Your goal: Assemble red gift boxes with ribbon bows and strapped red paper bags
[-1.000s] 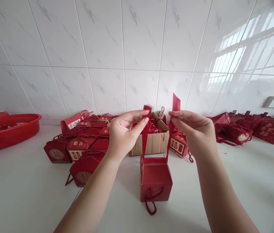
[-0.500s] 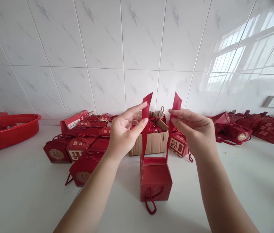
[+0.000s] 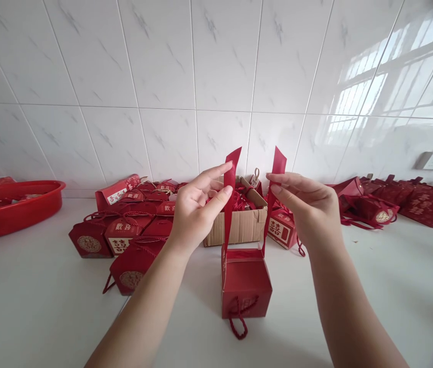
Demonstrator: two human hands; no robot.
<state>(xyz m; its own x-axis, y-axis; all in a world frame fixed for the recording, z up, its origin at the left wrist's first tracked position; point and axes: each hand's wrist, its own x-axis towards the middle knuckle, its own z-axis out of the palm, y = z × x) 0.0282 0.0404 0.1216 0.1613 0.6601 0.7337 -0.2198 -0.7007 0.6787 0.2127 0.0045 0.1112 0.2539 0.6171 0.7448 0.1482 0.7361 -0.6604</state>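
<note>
A small red gift box [image 3: 246,286] stands on the white counter in front of me, a red cord handle [image 3: 239,327] hanging from its near side. From its far side two lengths of red ribbon rise. My left hand [image 3: 203,204] pinches the left ribbon end [image 3: 230,179] between thumb and fingers, its slanted tip sticking up above them. Thumb and fingers of my right hand [image 3: 304,207] are closed on the right ribbon end [image 3: 279,163]. Both hands are above the box, well apart. Whether the ribbons are one piece is hidden.
Behind the box stands a cardboard box [image 3: 239,225] holding red items. Finished-looking red boxes [image 3: 126,230] crowd the left, and one [image 3: 282,230] sits right of the carton. A red basin [image 3: 20,209] is far left; red bags [image 3: 431,204] line the right. Behind rises a tiled wall [image 3: 166,56].
Hardly anything differs. The right ribbon tip has shifted very slightly left, and both hands keep their hold on the ribbon ends.
</note>
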